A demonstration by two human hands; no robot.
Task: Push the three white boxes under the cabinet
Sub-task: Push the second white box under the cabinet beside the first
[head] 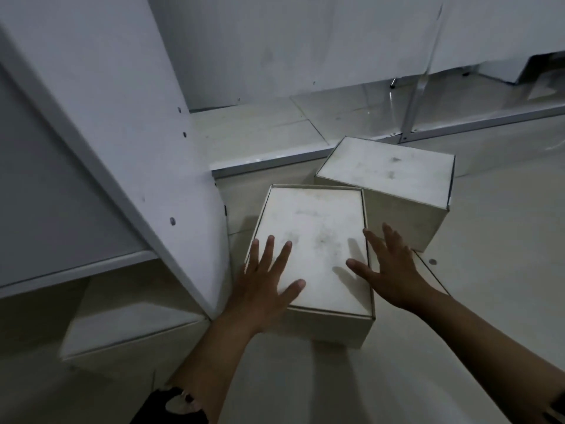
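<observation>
While the cabinet (101,123) is filling the upper left of the frame, its side panel is hiding part of the third box (128,325) at lower left. Both hands are lying flat, fingers spread, gripping nothing: the left hand (263,286) and right hand (388,270) are resting on the near box (315,240), centre frame. The far box (388,182) is sitting just behind it.
</observation>
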